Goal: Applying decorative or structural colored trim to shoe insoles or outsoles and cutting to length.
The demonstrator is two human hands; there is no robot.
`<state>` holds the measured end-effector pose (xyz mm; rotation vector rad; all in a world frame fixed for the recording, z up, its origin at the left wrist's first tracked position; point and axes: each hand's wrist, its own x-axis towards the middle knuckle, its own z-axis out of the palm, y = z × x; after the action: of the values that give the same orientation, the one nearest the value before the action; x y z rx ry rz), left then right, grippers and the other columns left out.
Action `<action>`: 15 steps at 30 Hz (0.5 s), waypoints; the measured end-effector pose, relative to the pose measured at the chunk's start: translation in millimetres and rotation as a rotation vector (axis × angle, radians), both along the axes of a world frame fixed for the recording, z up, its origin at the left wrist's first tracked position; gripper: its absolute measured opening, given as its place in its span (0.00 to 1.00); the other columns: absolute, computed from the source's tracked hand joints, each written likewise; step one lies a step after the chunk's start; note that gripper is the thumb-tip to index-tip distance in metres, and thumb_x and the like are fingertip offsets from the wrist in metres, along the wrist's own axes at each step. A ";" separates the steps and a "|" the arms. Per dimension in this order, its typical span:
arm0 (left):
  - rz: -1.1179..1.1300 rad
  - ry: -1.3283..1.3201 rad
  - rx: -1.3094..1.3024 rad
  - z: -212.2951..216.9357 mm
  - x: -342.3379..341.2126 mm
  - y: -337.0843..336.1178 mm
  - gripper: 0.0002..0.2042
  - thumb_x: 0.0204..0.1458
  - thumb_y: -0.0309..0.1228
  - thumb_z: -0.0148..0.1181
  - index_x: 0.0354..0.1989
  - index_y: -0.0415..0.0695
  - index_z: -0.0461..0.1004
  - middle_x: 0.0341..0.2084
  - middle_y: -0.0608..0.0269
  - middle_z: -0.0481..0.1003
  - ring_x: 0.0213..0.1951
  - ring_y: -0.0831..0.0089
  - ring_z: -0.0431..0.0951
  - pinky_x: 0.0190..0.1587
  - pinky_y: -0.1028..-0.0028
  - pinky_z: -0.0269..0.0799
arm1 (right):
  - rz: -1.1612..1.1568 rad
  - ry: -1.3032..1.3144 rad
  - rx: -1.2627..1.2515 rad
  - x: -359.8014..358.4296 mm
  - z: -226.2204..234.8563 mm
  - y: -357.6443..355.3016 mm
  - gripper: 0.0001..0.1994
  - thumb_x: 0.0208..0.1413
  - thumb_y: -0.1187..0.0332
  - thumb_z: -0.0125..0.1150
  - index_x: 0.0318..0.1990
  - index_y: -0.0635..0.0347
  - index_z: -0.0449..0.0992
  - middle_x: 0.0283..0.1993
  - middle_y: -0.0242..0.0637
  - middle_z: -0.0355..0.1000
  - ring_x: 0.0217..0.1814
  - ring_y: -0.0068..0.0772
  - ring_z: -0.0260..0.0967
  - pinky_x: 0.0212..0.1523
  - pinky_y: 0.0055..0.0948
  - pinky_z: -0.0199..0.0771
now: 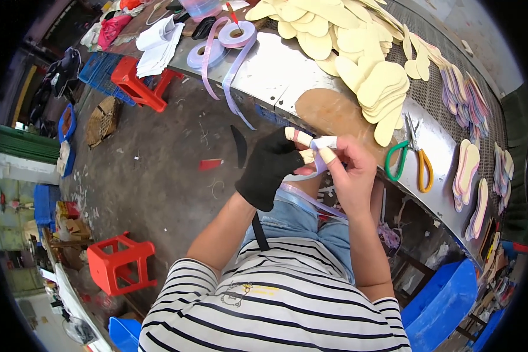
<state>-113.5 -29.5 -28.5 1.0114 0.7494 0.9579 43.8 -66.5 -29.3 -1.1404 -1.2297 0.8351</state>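
Observation:
In front of my lap, my left hand (pixel 267 167) wears a black fingerless glove, its fingertips covered with pale wraps. It pinches a lavender ribbon-like strip (pixel 321 164). My right hand (pixel 355 171), bare but for light wraps on the thumb and a finger, closes on the same strip from the other side. The fingers hide whether a smaller piece is held with it. More shiny lavender ribbon (pixel 314 201) trails across my thighs. Past my hands, a heap of cream insole-shaped pieces (pixel 378 85) lies on the table, near a brown oval patch (pixel 328 114).
Scissors with one green and one orange handle (pixel 412 154) lie at the metal table's (pixel 270 70) edge. Beyond are ribbon rolls (pixel 236 34) and white cloth (pixel 158 47). Stacked insoles (pixel 466 167) stand right. Red stools (pixel 120 264) and a blue bin (pixel 443 302) are around me.

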 end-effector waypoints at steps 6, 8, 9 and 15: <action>-0.041 0.028 -0.103 10.3 -8.0 -0.3 0.07 0.51 0.25 0.59 0.38 0.38 0.74 0.29 0.63 0.75 0.29 0.80 0.77 0.31 0.81 0.74 | -0.053 -0.158 0.157 0.9 2.6 0.6 0.06 0.43 0.80 0.62 0.28 0.67 0.71 0.23 0.31 0.64 0.23 0.19 0.59 0.23 0.17 0.59; -0.047 0.017 -0.137 14.2 -8.5 -1.2 0.08 0.51 0.26 0.58 0.38 0.38 0.74 0.29 0.61 0.76 0.29 0.79 0.78 0.31 0.82 0.74 | -0.048 -0.145 0.167 0.5 4.0 -0.1 0.06 0.43 0.80 0.62 0.28 0.67 0.70 0.23 0.32 0.63 0.23 0.19 0.58 0.23 0.18 0.58; -0.064 0.051 -0.111 15.2 -9.3 -1.3 0.08 0.52 0.26 0.58 0.39 0.37 0.74 0.30 0.60 0.76 0.29 0.78 0.78 0.31 0.81 0.75 | -0.034 -0.143 0.155 0.4 5.6 -0.9 0.06 0.43 0.80 0.62 0.28 0.66 0.71 0.23 0.31 0.63 0.23 0.19 0.58 0.23 0.17 0.58; -0.069 0.093 -0.034 25.3 -11.1 -5.7 0.08 0.53 0.26 0.57 0.39 0.36 0.74 0.29 0.59 0.77 0.30 0.77 0.78 0.32 0.81 0.75 | 0.098 -0.021 0.049 4.4 1.3 -4.7 0.04 0.46 0.79 0.61 0.30 0.65 0.72 0.24 0.27 0.64 0.24 0.15 0.58 0.24 0.16 0.58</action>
<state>-124.6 -35.2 -3.2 1.0509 0.8008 0.8410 48.2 -71.2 -28.0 -1.0584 -1.3249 0.8640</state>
